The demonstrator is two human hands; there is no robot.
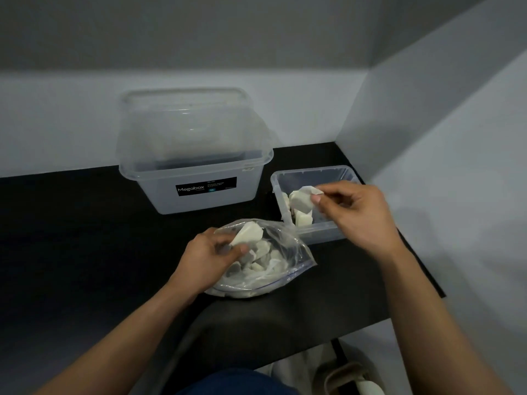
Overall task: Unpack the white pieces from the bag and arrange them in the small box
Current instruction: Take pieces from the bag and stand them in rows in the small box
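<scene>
Toward the desk's [85, 252] right edge, left hand [209, 253] and right hand [359, 215] are each pinching a piece [302, 199]; small box [316, 233] holding few, bag [293, 243] many

bag: your clear plastic zip bag [296, 252] up front on the black table [71, 252]
small box: clear plastic small box [316, 233] just behind-right of it
tub: big clear lidded tub [196, 166], back left
</scene>
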